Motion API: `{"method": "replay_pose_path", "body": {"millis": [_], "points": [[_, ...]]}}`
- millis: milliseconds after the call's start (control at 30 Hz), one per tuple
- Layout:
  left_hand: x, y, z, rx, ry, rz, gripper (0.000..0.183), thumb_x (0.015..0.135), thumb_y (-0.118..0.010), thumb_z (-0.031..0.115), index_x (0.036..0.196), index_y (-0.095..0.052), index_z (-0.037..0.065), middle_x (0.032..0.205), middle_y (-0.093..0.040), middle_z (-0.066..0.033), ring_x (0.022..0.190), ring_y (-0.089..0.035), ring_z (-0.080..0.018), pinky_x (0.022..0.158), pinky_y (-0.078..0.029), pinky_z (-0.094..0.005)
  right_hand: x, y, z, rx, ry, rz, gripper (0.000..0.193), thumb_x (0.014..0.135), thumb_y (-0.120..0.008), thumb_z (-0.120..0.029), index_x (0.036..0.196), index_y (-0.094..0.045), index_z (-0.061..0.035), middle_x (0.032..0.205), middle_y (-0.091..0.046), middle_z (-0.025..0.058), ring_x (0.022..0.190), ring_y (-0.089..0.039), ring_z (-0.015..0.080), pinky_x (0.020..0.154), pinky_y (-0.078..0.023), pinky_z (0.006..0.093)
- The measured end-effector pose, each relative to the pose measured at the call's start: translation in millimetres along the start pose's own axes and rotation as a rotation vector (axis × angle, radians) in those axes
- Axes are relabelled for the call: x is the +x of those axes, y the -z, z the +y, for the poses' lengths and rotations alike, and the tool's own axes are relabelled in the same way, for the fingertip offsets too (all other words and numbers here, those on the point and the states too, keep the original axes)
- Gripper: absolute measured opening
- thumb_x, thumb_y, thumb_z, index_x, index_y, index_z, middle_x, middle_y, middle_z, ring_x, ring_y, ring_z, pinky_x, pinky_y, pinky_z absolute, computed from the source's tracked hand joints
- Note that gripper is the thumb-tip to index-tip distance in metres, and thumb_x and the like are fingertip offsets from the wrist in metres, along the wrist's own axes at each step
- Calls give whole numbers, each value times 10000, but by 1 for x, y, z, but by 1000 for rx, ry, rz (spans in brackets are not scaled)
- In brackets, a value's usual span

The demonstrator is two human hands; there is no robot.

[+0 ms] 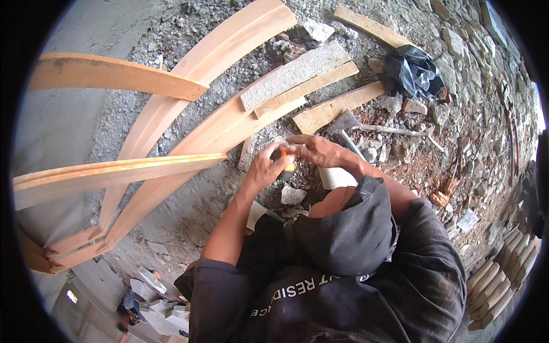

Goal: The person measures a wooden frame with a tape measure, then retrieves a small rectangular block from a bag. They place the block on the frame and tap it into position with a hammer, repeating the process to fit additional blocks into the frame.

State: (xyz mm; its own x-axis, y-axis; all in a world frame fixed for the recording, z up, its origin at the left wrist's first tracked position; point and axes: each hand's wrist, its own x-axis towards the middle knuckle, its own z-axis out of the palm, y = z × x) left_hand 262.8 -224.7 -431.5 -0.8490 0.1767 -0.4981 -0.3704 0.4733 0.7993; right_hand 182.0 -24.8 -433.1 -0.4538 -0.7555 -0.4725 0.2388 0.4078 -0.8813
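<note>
My left hand point(266, 167) is closed around a small orange, black and yellow hand tool point(283, 152); its exact kind is hidden by the fingers. Just right of it, my right hand point(318, 151) meets the tool with fingers bent inward; what its fingertips pinch cannot be made out. Both hands are above rubble, in front of my bent, dark-clothed legs. Beyond the right hand lies a hammer-like tool with a grey metal head point(343, 122). A pale stone chunk point(293, 195) rests below the hands.
Long curved timber frames point(154, 128) stand on the left, with planks point(177, 86) joining them. Short boards point(337, 107) lie ahead, beside a crumpled black plastic bag point(413, 71). Broken stone covers the ground at right. Stacked pale pieces point(492, 286) stand at lower right.
</note>
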Motion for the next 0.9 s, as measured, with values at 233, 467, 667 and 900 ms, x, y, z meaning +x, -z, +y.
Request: {"method": "replay_pose_path", "body": {"millis": [233, 467, 667, 900], "points": [[38, 11, 66, -641, 48, -4, 731, 806, -638, 352, 1322, -299, -40, 1005, -556, -122, 900, -545, -130, 759, -476, -270, 1, 47, -27, 305, 56, 50, 451, 896, -614, -333, 1170, -563, 23, 937, -644, 104, 772, -640, 138, 637, -548, 260], [48, 29, 52, -128, -25, -193, 711, 789, -675, 406, 1283, -422, -38, 1025, -599, -160, 884, -597, -195, 762, -496, -318, 1, 48, -14, 90, 148, -28, 298, 847, -688, -231, 989, -574, 5, 857, -604, 16, 788, -568, 91, 677, -474, 247], [46, 81, 44, -161, 233, -155, 398, 869, -596, 395, 1038, -594, 35, 824, -614, -56, 695, -604, -138, 588, -500, -255, -6, 130, -22, 124, 152, 377, 301, 877, -609, -373, 919, -656, -79, 768, -606, 35, 668, -529, 108, 591, -442, 228], [61, 121, 31, 225, 314, 56, 524, 854, -516, 508, 891, -647, 2, 793, -649, -138, 738, -628, -214, 705, -486, -338, 28, 206, 1, -142, -233, 801, 435, 819, -648, -461, 927, -685, -41, 734, -603, 51, 631, -543, 143, 607, -440, 295]]}}
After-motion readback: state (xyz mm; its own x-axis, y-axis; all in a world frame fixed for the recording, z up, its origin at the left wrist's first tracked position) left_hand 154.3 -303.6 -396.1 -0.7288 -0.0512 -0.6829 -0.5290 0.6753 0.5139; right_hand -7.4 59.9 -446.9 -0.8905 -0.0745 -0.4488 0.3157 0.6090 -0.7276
